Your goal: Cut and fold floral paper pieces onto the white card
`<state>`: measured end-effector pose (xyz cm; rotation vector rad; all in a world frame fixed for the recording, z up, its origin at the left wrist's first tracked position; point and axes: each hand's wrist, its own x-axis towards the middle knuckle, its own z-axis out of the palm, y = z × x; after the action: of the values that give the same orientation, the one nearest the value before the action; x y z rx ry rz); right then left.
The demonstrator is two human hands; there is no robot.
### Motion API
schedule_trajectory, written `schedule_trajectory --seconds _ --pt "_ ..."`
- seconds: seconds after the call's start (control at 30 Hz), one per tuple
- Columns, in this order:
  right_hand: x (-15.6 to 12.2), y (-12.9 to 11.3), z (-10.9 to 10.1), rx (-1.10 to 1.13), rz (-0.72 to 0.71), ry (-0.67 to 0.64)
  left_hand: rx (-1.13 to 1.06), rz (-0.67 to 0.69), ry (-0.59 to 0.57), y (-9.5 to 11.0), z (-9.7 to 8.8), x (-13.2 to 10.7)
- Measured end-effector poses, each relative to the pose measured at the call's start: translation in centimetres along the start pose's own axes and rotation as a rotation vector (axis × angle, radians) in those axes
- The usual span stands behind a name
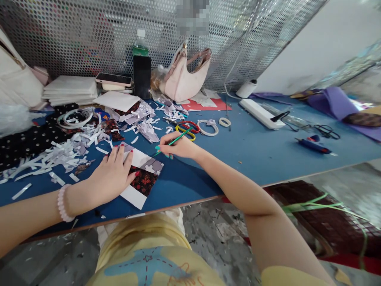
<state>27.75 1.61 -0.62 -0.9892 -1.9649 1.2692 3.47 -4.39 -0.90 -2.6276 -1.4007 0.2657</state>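
My left hand (111,174) lies flat, fingers spread, on a white card (139,159) covered with patterned paper pieces, one grey with white shapes and one dark red floral. My right hand (175,147) is closed around a thin green stick-like tool (175,140), its tip pointing down at the card's upper right edge. Both hands rest on the blue table (244,155). A pink bead bracelet (62,203) is on my left wrist.
White paper scraps (59,153) pile at the left. Tape rolls (208,127), scissors with coloured handles (187,129), a blue knife (314,146), a white power strip (258,113), a pink handbag (184,75), a phone (113,79), a bottle (140,45) and a perforated metal screen (89,35) stand behind.
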Motion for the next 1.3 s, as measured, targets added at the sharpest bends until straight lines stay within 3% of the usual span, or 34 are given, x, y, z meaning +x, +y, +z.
schedule_trajectory --seconds 0.23,0.43,0.53,0.73,0.9,1.0,1.13,1.3 --pt "-0.4 -0.2 -1.4 -0.105 -0.042 0.022 -0.045 0.000 0.012 0.0 0.1 -0.1" --pt "-0.6 0.4 -2.3 -0.140 -0.069 0.133 -0.052 -0.005 0.004 0.1 -0.1 -0.1" --pt "-0.5 0.6 -1.7 -0.046 -0.093 0.139 -0.070 0.001 0.015 -0.1 0.1 0.0" --pt "-0.5 0.3 -0.1 0.051 -0.072 -0.017 -0.079 0.061 0.072 -0.5 0.9 0.1" --pt "-0.4 1.3 -1.0 0.141 -0.016 0.133 -0.066 0.058 0.031 -0.5 0.8 0.1" --pt "0.0 1.6 0.0 0.233 -0.009 0.159 -0.093 0.061 0.035 -0.7 0.9 0.3" --pt "0.6 1.0 2.4 0.649 0.145 -0.032 -0.177 0.091 0.071 -1.2 1.4 0.8" --pt "0.9 1.1 2.8 0.755 0.017 0.189 -0.269 0.197 0.058 -2.2 1.4 1.8"
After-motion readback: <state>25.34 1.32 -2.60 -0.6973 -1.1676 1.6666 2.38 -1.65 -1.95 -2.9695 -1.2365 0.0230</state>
